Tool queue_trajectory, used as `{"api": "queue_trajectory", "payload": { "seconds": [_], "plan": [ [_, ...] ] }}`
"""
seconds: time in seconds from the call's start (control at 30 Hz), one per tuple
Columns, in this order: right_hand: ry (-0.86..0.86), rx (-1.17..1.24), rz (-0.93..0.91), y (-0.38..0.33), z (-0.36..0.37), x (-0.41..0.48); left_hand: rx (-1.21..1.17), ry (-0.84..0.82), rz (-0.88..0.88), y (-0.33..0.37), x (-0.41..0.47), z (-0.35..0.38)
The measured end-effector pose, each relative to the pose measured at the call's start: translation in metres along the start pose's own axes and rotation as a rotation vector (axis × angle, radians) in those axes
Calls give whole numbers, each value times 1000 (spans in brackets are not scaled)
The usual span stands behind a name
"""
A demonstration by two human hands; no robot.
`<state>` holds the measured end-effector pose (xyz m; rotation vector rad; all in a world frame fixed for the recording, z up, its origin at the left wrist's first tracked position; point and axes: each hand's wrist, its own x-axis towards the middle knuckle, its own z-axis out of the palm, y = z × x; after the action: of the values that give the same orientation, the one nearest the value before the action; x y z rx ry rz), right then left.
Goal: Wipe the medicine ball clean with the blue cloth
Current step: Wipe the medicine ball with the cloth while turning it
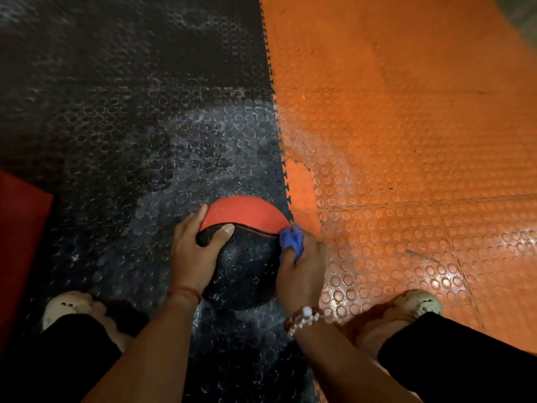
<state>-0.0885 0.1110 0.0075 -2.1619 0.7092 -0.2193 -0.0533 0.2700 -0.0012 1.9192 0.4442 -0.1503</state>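
Observation:
A black and red medicine ball (247, 257) sits on the floor between my feet, red panel on its far side. My left hand (193, 251) grips the ball's left side, thumb lying across the top near the seam. My right hand (302, 269) holds a bunched blue cloth (292, 241) and presses it against the ball's right side, near the seam. Most of the cloth is hidden inside my fingers.
The floor is studded rubber tiles, black (130, 126) on the left and orange (421, 126) on the right, joined by a jagged seam beside the ball. A red mat edge (20, 228) lies at the left. My feet in pale shoes (66, 306) (418, 305) flank the ball.

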Motion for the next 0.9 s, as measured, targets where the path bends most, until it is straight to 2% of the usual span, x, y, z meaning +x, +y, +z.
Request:
{"api": "queue_trajectory", "payload": {
  "seconds": [0.1, 0.2, 0.27, 0.47, 0.5, 0.6, 0.73, 0.8, 0.9],
  "plan": [
    [-119, -60, -287, -19, -3, -16, 44, 25, -11, 0, 6, 2],
    [-189, -156, -400, -32, 0, 8, 76, 19, -23, 5, 16, 4],
    [-161, -192, -368, -36, 3, 31, 67, 19, -44, 7, 21, 4],
    [-88, -123, -27, -14, 1, 45, 18, 17, -115, 13, 36, 7],
    [-71, -130, -42, -13, -1, 33, 14, 14, -125, 14, 40, 7],
    [-83, -119, -241, -20, 0, -5, 31, 3, -139, 17, 49, 7],
    [-152, -181, -401, -37, 8, 15, 14, -17, -137, 15, 55, 7],
    [-131, -203, -401, -42, 11, 37, -4, -24, -136, 12, 56, 6],
    [-126, -202, -204, -34, 17, 65, -35, -14, -158, 11, 58, 8]
  ]
}}
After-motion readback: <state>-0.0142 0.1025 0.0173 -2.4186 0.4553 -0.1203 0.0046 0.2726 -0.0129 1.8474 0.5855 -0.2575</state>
